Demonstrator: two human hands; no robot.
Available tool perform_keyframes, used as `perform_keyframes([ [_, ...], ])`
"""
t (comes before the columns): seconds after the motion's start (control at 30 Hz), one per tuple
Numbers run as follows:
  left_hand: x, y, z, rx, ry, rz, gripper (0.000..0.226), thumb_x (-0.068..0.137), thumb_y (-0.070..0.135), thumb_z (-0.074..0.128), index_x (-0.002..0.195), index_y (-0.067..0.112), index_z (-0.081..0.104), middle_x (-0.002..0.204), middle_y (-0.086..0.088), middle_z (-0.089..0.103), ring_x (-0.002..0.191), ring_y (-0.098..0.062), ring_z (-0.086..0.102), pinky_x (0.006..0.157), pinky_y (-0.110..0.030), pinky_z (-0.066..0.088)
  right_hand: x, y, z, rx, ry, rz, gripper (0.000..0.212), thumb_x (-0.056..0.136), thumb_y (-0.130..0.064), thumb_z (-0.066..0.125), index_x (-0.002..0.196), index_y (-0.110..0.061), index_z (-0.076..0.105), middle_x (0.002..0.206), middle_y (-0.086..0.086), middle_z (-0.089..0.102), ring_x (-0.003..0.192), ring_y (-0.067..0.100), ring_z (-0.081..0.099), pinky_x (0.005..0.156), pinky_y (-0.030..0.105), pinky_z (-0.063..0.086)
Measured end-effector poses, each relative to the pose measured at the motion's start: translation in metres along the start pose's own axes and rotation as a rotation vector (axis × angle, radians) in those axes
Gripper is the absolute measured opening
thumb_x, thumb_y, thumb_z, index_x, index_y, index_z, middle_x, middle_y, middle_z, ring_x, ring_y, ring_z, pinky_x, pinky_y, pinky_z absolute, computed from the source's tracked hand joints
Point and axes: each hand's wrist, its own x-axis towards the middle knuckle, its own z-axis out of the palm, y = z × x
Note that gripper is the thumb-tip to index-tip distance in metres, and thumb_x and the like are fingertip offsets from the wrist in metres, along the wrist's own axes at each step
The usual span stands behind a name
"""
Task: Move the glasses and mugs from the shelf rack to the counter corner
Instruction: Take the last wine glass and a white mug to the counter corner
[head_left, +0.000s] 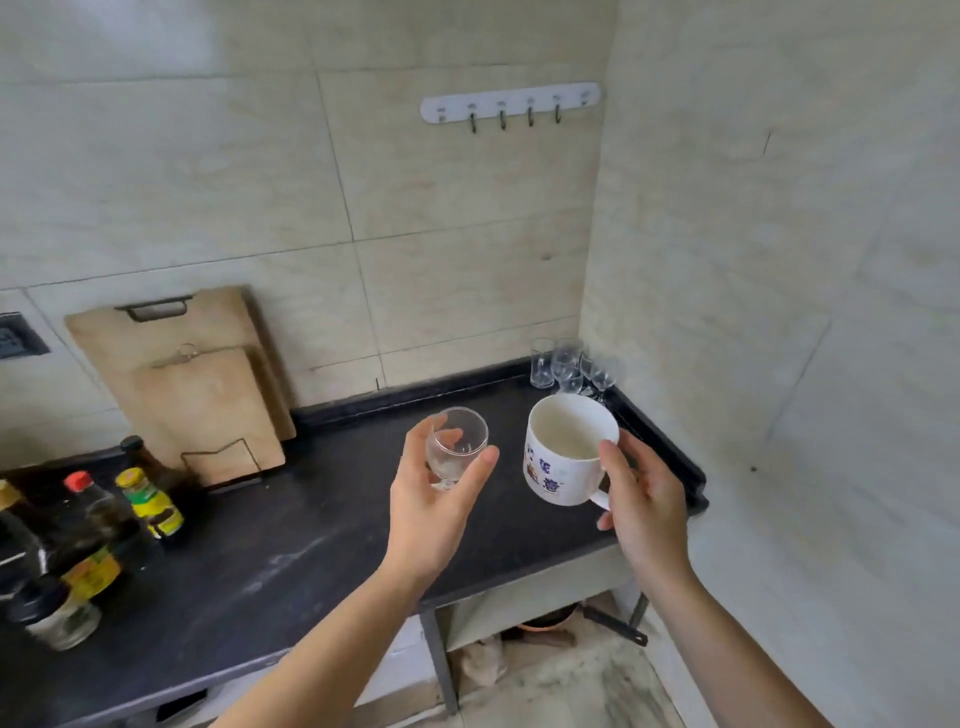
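Observation:
My left hand (434, 512) holds a small clear stemmed glass (454, 447) above the middle of the black counter (291, 551). My right hand (641, 499) grips the handle of a white mug (563, 457) with blue and red print, held tilted over the counter's right part. Several clear glasses (569, 366) stand grouped in the far right counter corner, against the two tiled walls. The shelf rack is out of view.
Two wooden cutting boards (192, 384) lean on the back wall in a wire stand. Sauce bottles and jars (93, 535) crowd the counter's left end. A hook strip (511, 104) hangs on the wall. A pan (561, 618) lies below the counter.

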Motion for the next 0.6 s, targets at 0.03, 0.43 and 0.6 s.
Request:
perform_keyframes([
  [0.03, 0.014, -0.003, 0.014, 0.015, -0.004, 0.006, 0.060, 0.071, 0.070, 0.075, 0.124, 0.054, 0.051, 0.117, 0.021, 0.067, 0.103, -0.003, 0.067, 0.088, -0.047, 0.059, 0.021, 0.006, -0.002, -0.008, -0.007, 0.002, 0.051, 0.080, -0.057, 0.056, 0.123, -0.034, 0.067, 0.081, -0.015, 0.074, 0.045, 0.002, 0.058, 0.040, 0.018, 0.044],
  [0.43, 0.185, -0.042, 0.134, 0.101, 0.087, -0.142, 0.062, 0.075, 0.047, 0.084, 0.131, 0.042, 0.057, 0.127, 0.011, 0.062, 0.104, 0.002, 0.066, 0.088, -0.028, 0.058, 0.264, 0.037, 0.011, -0.082, -0.231, 0.125, 0.025, 0.074, -0.053, 0.046, 0.087, -0.051, 0.067, 0.076, -0.022, 0.067, 0.054, -0.001, 0.055, 0.052, 0.024, 0.050],
  [0.6, 0.245, -0.085, 0.147, 0.178, 0.048, -0.228, 0.060, 0.076, 0.043, 0.083, 0.130, 0.040, 0.057, 0.128, 0.003, 0.060, 0.113, -0.012, 0.063, 0.093, -0.040, 0.058, 0.317, 0.076, 0.049, -0.069, -0.294, 0.235, 0.033, 0.081, -0.045, 0.047, 0.107, -0.037, 0.065, 0.089, -0.022, 0.066, 0.083, 0.003, 0.064, 0.063, 0.025, 0.056],
])
